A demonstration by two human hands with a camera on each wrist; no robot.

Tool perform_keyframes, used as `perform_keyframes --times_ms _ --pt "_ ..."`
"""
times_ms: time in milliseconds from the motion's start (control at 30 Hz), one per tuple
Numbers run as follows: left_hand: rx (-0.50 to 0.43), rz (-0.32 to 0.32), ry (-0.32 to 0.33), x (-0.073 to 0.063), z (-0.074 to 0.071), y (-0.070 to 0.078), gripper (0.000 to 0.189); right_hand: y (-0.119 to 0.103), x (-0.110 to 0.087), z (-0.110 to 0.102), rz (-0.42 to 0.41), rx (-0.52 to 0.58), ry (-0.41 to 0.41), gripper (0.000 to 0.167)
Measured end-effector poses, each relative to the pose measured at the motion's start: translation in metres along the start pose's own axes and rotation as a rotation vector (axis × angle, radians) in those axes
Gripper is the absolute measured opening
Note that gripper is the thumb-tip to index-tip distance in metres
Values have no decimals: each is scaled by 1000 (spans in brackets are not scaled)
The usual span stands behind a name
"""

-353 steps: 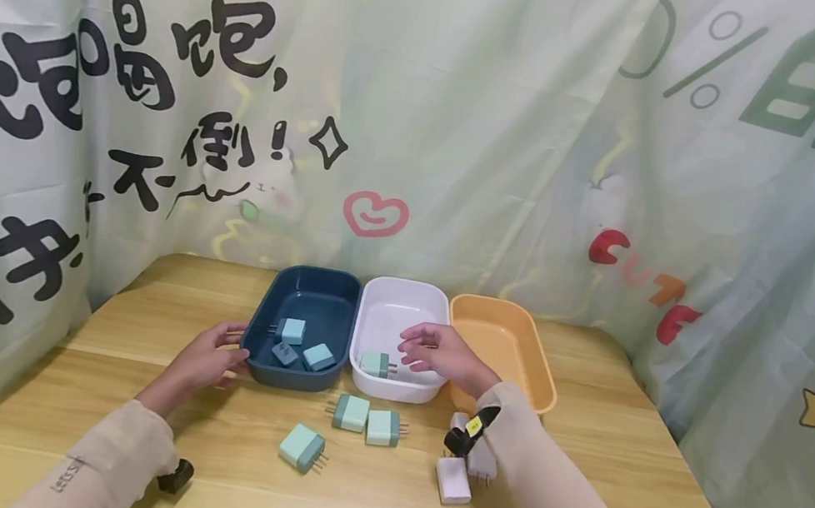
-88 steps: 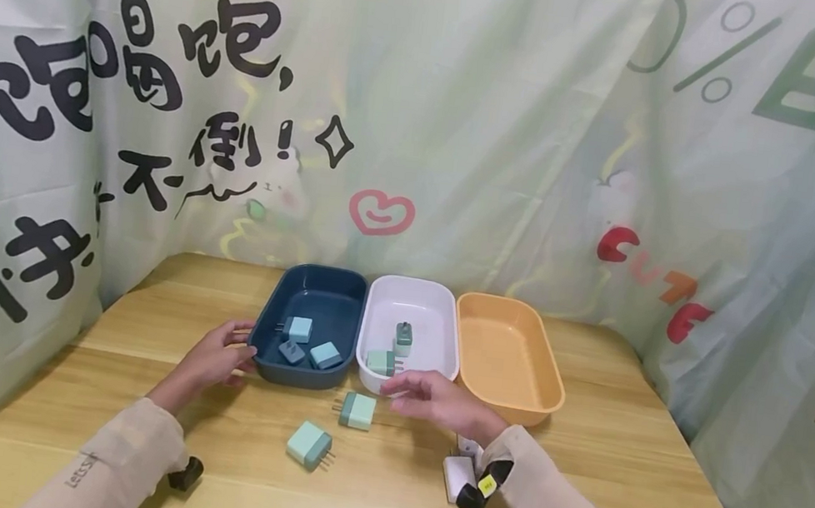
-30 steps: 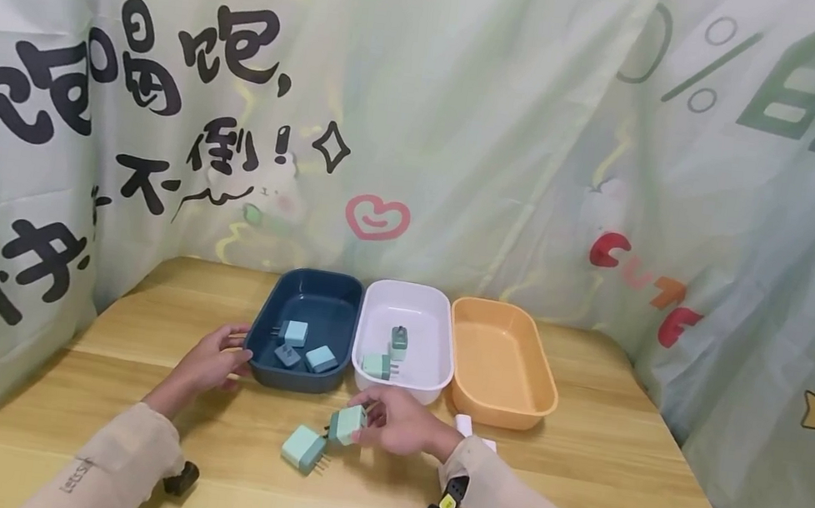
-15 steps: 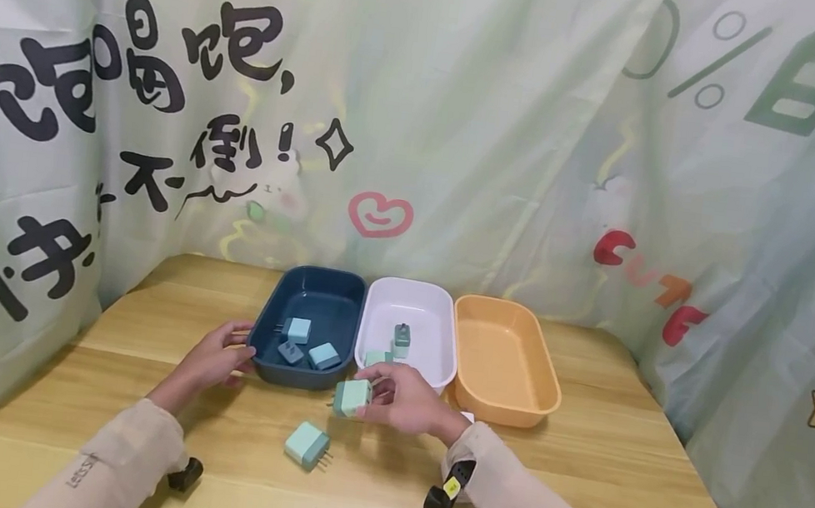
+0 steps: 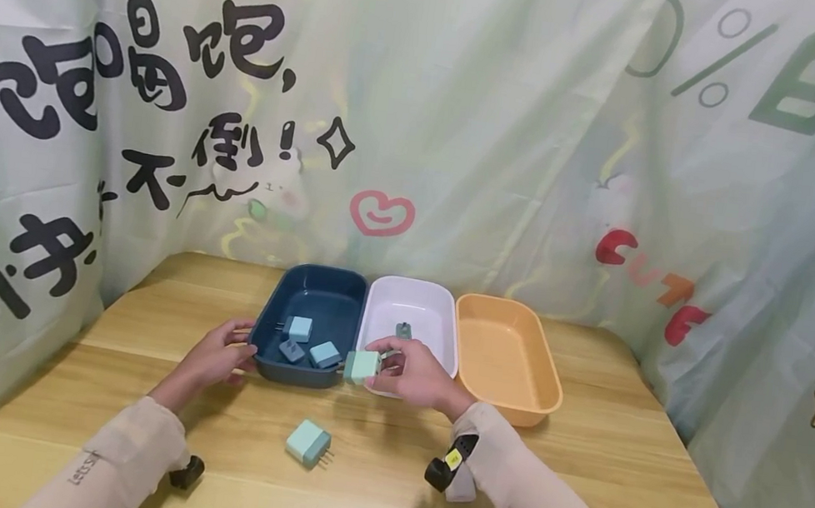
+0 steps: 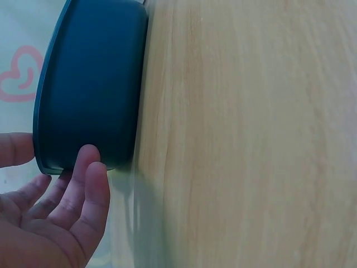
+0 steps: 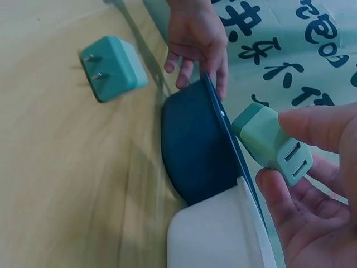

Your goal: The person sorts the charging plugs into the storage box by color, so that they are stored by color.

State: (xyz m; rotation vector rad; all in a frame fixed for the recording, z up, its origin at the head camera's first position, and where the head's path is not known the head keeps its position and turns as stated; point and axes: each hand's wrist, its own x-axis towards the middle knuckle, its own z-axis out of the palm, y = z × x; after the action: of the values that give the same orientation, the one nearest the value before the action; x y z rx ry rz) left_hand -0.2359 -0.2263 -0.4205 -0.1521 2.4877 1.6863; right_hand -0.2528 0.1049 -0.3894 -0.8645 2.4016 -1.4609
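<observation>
My right hand [image 5: 418, 377] pinches a mint-green USB wall charger [image 5: 364, 368] between thumb and fingers, over the front edge of the white tray [image 5: 452, 313]. Its two USB ports face my palm in the right wrist view, and its prongs point left in the head view. My left hand [image 5: 216, 356] rests at the near left corner of the navy tray [image 6: 95, 84], thumb tip at the rim and loosely bent fingers against the outer wall. A dark-green charger end [image 5: 404, 331] shows inside the white tray, partly behind my right hand.
Inside the navy tray lie three blue chargers [image 5: 298, 329]. An orange tray [image 5: 502, 349] stands to the right of the white one. One mint-green charger [image 5: 309, 442] lies on the wooden table [image 5: 216, 475], and a white charger [image 5: 461, 488] is partly hidden below my right wrist.
My right hand has picked up a mint-green charger from the table and raised it toward the white tray. Earlier, a second green charger went into that tray. My left hand stays at the navy tray.
</observation>
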Motion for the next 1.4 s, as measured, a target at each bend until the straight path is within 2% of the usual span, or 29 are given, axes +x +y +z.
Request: perform_keyframes --times_ms 333,733,1033,1400 --pt "8 -9 2 -1 0 1 53 4 13 -8 16 31 29 41" --pt "-7 -2 2 0 1 2 52 11 28 -22 129 90 75 38" --pt "-7 3 13 0 0 2 52 18 44 -31 142 95 98 39" --pt "-7 -2 2 1 0 0 53 30 60 -42 212 104 167 40"
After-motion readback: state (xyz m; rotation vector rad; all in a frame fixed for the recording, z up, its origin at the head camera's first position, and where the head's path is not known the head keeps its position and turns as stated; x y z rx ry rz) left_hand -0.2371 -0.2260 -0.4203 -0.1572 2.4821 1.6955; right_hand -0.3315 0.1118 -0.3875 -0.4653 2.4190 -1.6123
